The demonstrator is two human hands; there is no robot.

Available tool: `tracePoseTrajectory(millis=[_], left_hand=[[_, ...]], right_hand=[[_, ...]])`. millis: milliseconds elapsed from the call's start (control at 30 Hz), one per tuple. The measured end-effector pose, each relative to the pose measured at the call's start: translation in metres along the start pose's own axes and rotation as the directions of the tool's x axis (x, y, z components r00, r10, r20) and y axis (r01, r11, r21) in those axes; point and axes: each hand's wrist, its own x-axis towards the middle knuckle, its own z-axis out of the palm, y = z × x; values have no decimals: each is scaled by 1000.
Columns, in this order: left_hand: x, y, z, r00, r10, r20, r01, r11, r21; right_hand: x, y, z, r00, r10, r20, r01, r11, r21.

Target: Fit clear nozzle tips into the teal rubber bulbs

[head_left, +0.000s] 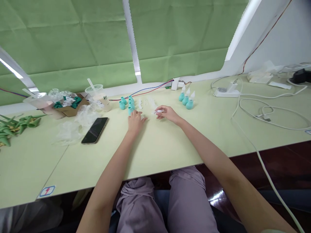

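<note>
My right hand is closed in a pinch on a small whitish translucent nozzle. My left hand reaches over the table with its thumb spread away from its fingers. Its fingertips are at the nearest teal squeeze bulb, partly covering it. More open-necked teal bulbs stand upright just behind. Between and beyond my hands lie rows of clear or white small parts, too faint to make out singly. To the right, several teal bulbs fitted with white pointed tips stand in a group.
Left of my arm lies a black phone, near crumpled clear plastic bags. Behind are a drink cup with a straw and a cardboard box of scraps. Green pieces lie far left. A power strip and white cables occupy the right.
</note>
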Motion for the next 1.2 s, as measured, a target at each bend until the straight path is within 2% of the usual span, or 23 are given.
tracePoseTrajectory(millis=[100,200,433,567,700,800,900,1000,1067,1133,1200], left_hand=[[2,-5,3,996,0,86,1,1000,-9],[4,-8,4,993,-14,116,26,994,-108],[11,-10,17,1000,-6,4,7,977,-214],[27,-1,21,1000,11,-7,-11,992,-127],[44,13,24,995,84,46,-87,994,72],[47,20,25,995,78,69,-87,986,140],[39,18,19,998,61,-34,-57,992,108],[28,4,7,968,-95,-231,97,995,-1],[23,-9,1,904,-269,-332,256,963,-83],[20,-22,0,843,-406,-353,382,914,-139],[20,-32,4,831,-471,-294,439,882,-173]], right_hand=[[-1,1,-1,1000,-1,19,1,1000,-7],[-2,1,0,998,-6,61,9,999,-47],[-1,6,-1,996,5,86,5,994,-111],[1,6,0,997,-7,78,19,989,-145],[1,4,2,997,1,72,9,992,-128],[2,3,3,997,1,73,8,993,-116],[2,2,2,996,-27,82,38,991,-129],[2,2,1,996,-38,82,49,989,-138],[3,4,1,996,-32,87,45,988,-146],[3,7,1,995,-29,95,44,987,-157],[4,10,1,994,-31,103,48,986,-162]])
